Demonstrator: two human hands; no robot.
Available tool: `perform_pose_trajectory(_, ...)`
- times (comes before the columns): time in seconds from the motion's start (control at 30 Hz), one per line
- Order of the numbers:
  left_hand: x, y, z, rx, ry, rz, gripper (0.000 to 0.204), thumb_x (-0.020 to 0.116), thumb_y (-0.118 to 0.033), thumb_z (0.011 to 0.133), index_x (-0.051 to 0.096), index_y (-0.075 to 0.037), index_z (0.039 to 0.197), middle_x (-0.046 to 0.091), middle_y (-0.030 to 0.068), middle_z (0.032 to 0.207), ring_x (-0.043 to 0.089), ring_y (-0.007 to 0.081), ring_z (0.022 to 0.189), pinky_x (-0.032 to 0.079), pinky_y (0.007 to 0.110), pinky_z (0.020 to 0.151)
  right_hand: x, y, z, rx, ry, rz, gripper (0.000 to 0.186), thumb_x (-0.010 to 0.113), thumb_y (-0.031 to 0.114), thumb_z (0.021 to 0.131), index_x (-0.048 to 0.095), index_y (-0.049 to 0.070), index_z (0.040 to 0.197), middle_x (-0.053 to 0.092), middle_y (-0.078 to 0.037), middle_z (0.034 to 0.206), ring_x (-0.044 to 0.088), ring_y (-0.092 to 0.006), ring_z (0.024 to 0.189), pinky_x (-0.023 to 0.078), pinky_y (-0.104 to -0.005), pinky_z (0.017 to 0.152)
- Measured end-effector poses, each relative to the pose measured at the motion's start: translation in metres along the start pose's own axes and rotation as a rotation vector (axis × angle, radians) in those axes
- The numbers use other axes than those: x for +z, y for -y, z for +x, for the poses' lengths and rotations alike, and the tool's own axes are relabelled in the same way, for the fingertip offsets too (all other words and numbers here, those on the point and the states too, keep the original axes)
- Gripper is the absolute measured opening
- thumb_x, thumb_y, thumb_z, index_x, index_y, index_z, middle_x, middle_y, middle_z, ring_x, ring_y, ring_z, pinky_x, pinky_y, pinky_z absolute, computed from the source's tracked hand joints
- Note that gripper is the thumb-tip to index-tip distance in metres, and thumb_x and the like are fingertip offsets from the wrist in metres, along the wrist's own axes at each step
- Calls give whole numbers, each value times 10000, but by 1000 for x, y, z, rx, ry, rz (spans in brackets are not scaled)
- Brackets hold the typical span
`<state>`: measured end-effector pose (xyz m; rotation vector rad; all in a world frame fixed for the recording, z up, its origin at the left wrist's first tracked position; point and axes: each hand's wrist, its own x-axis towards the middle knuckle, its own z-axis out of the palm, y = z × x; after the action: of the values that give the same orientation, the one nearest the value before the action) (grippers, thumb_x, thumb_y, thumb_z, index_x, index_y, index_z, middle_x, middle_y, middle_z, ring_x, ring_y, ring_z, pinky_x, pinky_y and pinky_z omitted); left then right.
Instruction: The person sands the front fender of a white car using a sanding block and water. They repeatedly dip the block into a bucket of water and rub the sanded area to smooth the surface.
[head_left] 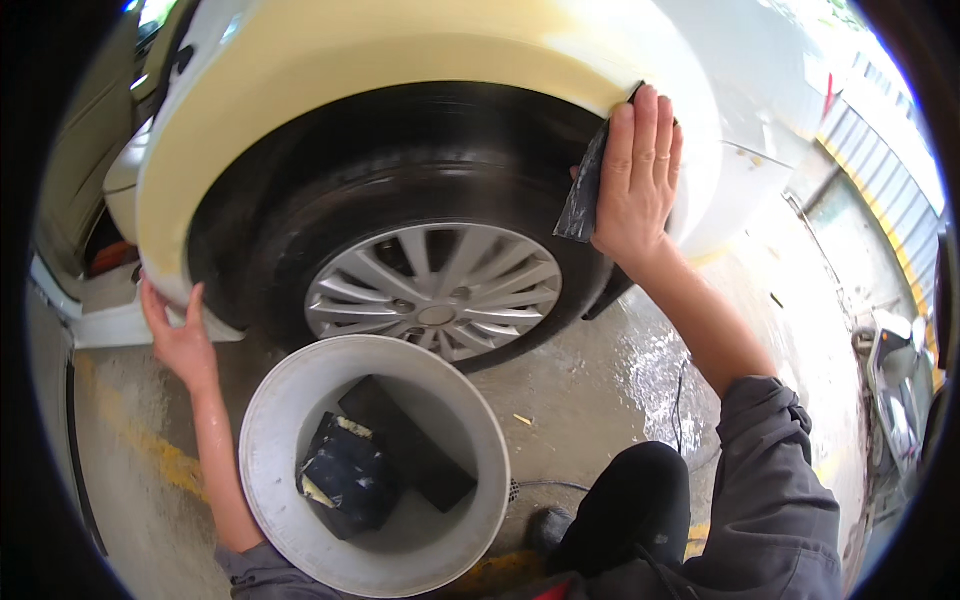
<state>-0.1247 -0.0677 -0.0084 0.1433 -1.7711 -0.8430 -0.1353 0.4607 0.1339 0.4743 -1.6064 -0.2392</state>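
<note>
A yellow-coated car fender (390, 55) curves over a wheel (435, 290) with a black tire and silver spokes. My right hand (642, 185) lies with its fingers together over a black sheet of sandpaper (588, 195), pressing it to the upper right edge of the wheel arch. The sheet's lower corner sticks out beside my palm and looks wet. Down at the arch's lower left end, my left hand (183, 335) holds the fender's bottom tip, thumb on one side and fingers on the other. Those fingertips are partly hidden.
Close in front of me stands a white bucket (262, 440) holding water, a dark flat block (410, 440) and a black, torn-looking piece (350, 475). A thin cable (550, 485) crosses the wet concrete floor near my knee (640, 500). Car parts (895, 380) lie at the far right.
</note>
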Motion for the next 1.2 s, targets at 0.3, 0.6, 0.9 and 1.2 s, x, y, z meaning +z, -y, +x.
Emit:
perform_pose_trajectory(0.3, 7, -18, -8, 91, -97, 1, 776, 930, -92, 804, 553, -7, 1477, 615, 172, 1525, 619, 332, 1378, 494, 399, 1139, 32, 146, 113, -313, -67, 58, 502, 571, 134, 946, 669, 65, 1433, 591, -127, 1569, 540, -306, 1476, 356, -456, 1219)
perform_pose_trajectory(0.6, 7, -11, -2, 166, -145, -87, 805, 938, -55, 715, 571, -40, 1430, 619, 166, 1508, 612, 360, 1370, 539, 434, 1102, 61, 290, 132, -817, 125, 82, 653, 551, 185, 930, 534, 100, 1577, 422, -61, 1708, 373, -232, 1589, 265, -432, 1299)
perform_pose_trajectory(0.9, 8, 0, -2, 181, -192, -143, 812, 945, -69, 723, 572, -45, 1444, 629, 152, 1504, 623, 342, 1364, 546, 406, 1100, 42, 266, 171, -932, 304, 190, 732, 598, 131, 869, 509, 74, 1593, 419, -72, 1711, 398, -240, 1576, 311, -421, 1278)
perform_pose_trajectory(1.2, 2, 9, -2, 180, -196, -150, 774, 942, -36, 670, 613, -67, 1370, 662, 120, 1462, 624, 334, 1363, 557, 406, 1082, 48, 295, 173, -1035, 373, 197, 752, 604, 126, 862, 493, 94, 1605, 414, -38, 1715, 360, -213, 1596, 278, -413, 1297)
